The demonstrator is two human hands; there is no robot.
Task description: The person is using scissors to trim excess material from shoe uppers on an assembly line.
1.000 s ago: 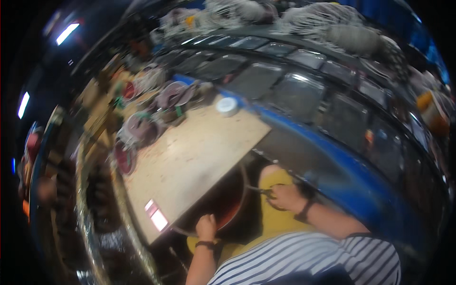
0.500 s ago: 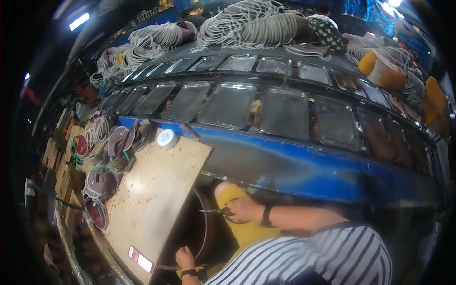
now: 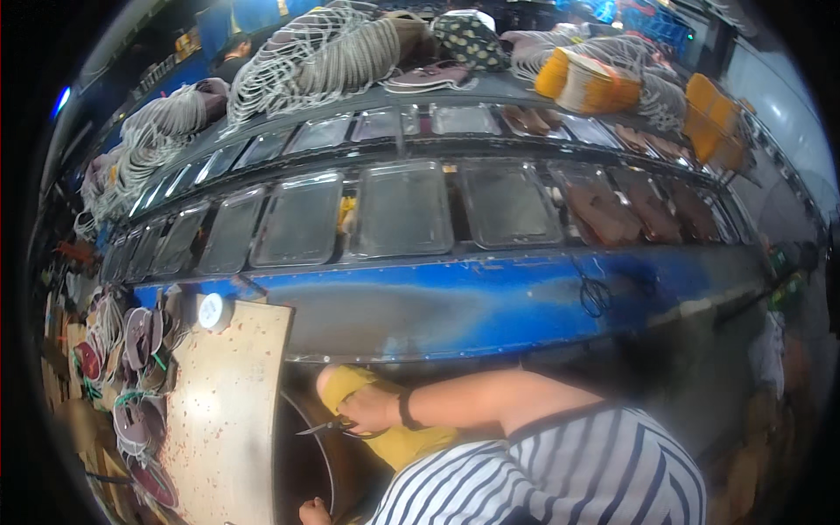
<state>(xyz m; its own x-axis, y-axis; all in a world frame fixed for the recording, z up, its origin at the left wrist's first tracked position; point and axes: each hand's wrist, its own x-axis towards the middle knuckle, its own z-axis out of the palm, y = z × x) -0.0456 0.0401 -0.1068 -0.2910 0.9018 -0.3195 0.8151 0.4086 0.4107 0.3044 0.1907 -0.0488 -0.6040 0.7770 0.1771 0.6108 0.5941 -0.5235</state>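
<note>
My right hand, a dark band at its wrist, is closed around the handles of scissors. The blades point left, over a round, dark container. Yellow cloth covers my leg under this hand. At the lower edge, only part of my left hand shows. Its fingers are curled, and whatever they may hold is hidden. The left hand is nearest to the light wooden board, which has small reddish scraps on it. A white round tub stands at the board's far end.
Beside the board's left edge lie several sandals with cords. Ahead runs a blue-sided conveyor with rows of clear-covered trays. Brown soles lie at its right. Bundles of corded sandal parts are piled on top. Another person is at the far left.
The view has turned right, so the board and conveyor appear farther left. My left hand now shows less, at the lower edge. The scissors stay in my right hand.
</note>
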